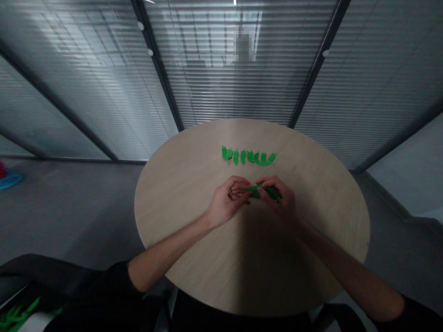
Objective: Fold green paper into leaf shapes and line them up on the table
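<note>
Far left, on the grey floor (79,203): a blue round item (11,179) carries a red object (2,170); both are cut by the edge of the view. Lower left: green leaf-shaped pieces (20,316) sit next to a white item (36,323); whether this item is a container cannot be determined. To the right of it, a black sleeve (90,286) ends at the forearm.

Centre: the round wood-grain bench (180,184) supports the work. The left hand (226,200) is positioned above the bench, palm turned inward. Its grip is together, thumb and fingertips pinching the left end of a green bundle (255,191). The bundle is located between the two hands, over the middle of the bench; it consists of slender, leaf-like parts.

Beyond the hands, a row of green leaves (250,157) lies on the bench, running left to right. Pieces are set side by side; some touch, and their tilt varies.

Right of the bundle: the right hand (282,198) has its grip clamped on the bundle's body, fingers covering part of it. Behind the bench, slatted blinds (238,92) hang between dark frame bars (162,76).
</note>
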The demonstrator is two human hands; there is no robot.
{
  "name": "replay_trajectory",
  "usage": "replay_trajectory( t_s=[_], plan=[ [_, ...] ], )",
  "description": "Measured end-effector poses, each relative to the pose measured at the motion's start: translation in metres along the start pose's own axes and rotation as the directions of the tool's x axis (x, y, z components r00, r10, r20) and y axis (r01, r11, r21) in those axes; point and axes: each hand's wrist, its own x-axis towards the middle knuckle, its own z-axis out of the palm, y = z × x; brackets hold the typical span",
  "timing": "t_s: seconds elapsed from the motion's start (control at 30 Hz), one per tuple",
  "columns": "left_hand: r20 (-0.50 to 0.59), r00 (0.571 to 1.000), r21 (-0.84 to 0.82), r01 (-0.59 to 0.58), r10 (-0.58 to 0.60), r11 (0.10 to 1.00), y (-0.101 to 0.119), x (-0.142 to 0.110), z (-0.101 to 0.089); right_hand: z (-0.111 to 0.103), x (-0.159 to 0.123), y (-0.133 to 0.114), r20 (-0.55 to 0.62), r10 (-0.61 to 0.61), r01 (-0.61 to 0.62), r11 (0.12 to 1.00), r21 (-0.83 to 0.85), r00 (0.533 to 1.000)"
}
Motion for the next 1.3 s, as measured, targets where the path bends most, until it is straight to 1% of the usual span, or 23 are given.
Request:
replay_trajectory(
  t_s=[0.1,0.23,0.53,0.67,0.83,1.03,1.3],
  plan=[
    [0.011,1.000,0.008,0.007,-0.007,1.000,-0.0008,-0.0004,-0.0006,-0.0007,0.0002,0.0001,0.001,-0.012,0.012,1.000,-0.006,1.000],
    [-0.005,1.000,-0.009,0.020,-0.020,1.000,-0.0009,0.0000,-0.0001,-0.0004,-0.0005,0.0008,0.006,-0.023,0.023,0.999,-0.021,1.000],
    [-0.018,1.000,-0.002,0.011,-0.011,1.000,-0.0011,0.0015,0.0001,0.0006,-0.0005,0.0020,-0.013,-0.037,0.036,0.999,-0.018,0.999],
    [-0.014,1.000,-0.023,0.010,-0.010,1.000,0.0001,0.0013,0.0009,0.0012,0.0001,0.0050,-0.028,-0.055,0.055,0.998,-0.013,0.998],
    [-0.023,1.000,-0.046,0.010,-0.011,0.999,0.0021,0.0011,0.0020,0.0016,-0.0002,0.0041,-0.024,-0.032,0.032,0.999,0.000,0.999],
    [-0.008,1.000,-0.041,0.005,-0.006,0.999,0.0006,0.0001,0.0014,0.0022,-0.0017,0.0020,-0.036,0.050,-0.048,0.998,0.043,0.998],
    [0.003,1.000,-0.004,0.024,-0.024,1.000,0.0006,-0.0012,0.0008,0.0017,-0.0016,0.0019,-0.037,0.017,-0.016,0.999,0.027,0.999]
  ],
)
